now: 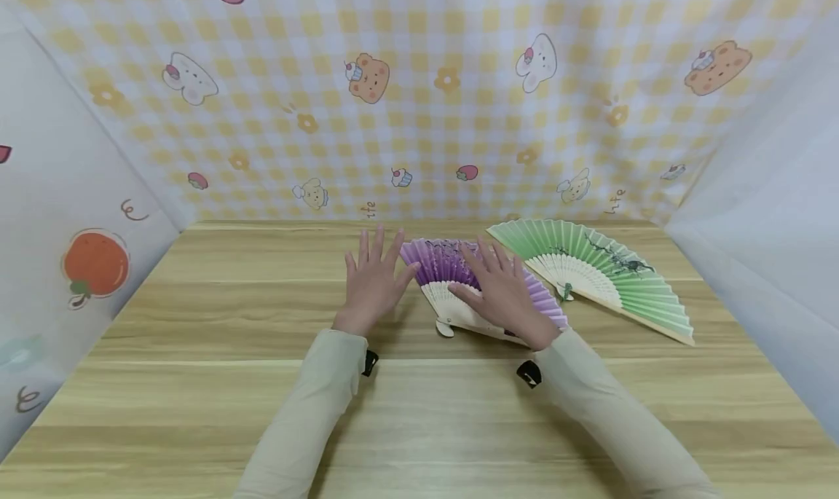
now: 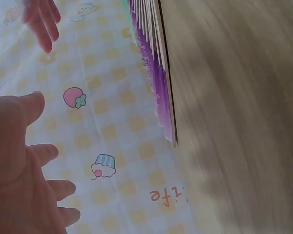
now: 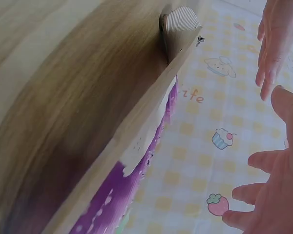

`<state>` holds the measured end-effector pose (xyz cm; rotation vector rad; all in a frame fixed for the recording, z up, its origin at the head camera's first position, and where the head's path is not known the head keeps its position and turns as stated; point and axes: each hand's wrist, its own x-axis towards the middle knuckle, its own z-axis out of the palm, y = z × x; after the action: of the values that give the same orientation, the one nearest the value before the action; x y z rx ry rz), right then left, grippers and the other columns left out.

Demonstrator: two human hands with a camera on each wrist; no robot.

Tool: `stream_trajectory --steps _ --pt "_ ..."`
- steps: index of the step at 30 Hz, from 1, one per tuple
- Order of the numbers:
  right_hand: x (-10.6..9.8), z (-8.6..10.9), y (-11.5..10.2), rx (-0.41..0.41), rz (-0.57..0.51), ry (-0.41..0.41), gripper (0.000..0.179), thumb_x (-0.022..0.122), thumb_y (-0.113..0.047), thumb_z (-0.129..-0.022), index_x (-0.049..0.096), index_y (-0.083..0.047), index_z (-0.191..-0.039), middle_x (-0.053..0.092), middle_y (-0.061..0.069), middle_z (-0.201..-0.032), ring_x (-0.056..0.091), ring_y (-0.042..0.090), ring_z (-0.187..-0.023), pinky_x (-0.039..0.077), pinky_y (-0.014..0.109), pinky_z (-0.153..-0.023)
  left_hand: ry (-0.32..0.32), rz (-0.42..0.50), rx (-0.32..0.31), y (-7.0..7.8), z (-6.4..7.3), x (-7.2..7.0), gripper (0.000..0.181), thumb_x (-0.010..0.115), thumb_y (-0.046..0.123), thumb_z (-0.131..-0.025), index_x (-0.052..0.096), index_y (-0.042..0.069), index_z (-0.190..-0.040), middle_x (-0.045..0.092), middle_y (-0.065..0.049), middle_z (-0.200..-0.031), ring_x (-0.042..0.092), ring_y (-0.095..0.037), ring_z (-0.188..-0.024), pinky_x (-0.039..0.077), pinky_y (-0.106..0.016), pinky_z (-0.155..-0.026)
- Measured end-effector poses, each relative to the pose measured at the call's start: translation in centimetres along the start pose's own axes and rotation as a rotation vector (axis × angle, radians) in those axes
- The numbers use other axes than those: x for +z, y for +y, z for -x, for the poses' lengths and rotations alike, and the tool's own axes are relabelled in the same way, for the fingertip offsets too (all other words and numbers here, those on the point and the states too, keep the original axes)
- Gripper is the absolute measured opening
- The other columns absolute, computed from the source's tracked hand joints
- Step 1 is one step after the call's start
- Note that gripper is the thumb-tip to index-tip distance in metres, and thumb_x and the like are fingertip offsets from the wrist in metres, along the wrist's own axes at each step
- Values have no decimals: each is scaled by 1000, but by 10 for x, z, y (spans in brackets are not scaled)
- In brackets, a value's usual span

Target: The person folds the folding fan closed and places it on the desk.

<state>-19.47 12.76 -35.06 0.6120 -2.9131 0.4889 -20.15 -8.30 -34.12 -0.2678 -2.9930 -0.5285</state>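
Fingers (image 1: 377, 247) on my left hand (image 1: 372, 288) and right hand (image 1: 503, 293) are hovering spread, holding nothing, while beside the green fan (image 1: 577, 245) the purple fan (image 1: 438, 264) is lying unfolded on the surface (image 1: 426, 426) below my right, probably risking a crease if I press down unevenly.

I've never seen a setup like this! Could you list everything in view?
Table: one, light brown, foreground
Purple fan: one, purple and cream, open, on the table
Green fan: one, green and cream, open, right of the purple fan
Checked cloth: one, yellow and white with cartoon prints, behind the table
Side walls: two, whitish, flanking the table
Sleeves: two, pale, on both arms
Wrist pieces: two, black, one at each wrist
Left hand: one, beside the purple fan's left end
Right hand: one, above the purple fan
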Motion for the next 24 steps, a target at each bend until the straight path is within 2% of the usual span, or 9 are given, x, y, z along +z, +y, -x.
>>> stream_trajectory --steps 15,24 --pt "-10 27 16 0 -49 -47 72 47 -50 -86 18 -15 -142 11 17 -145 3 36 -131 0 61 -100 9 -9 33 -8 -1 0 63 40 48 -90 15 23 -142 -2 -8 -147 -14 -28 -131 -10 -55 -101" --pt "-12 50 29 -18 -93 -44 71 55 -42 -84 27 -3 -138 17 23 -142 9 40 -129 6 61 -100 -4 -5 76 -15 -4 5 62 41 47 -90 19 22 -141 -1 -6 -147 -11 -28 -132 -7 -55 -102"
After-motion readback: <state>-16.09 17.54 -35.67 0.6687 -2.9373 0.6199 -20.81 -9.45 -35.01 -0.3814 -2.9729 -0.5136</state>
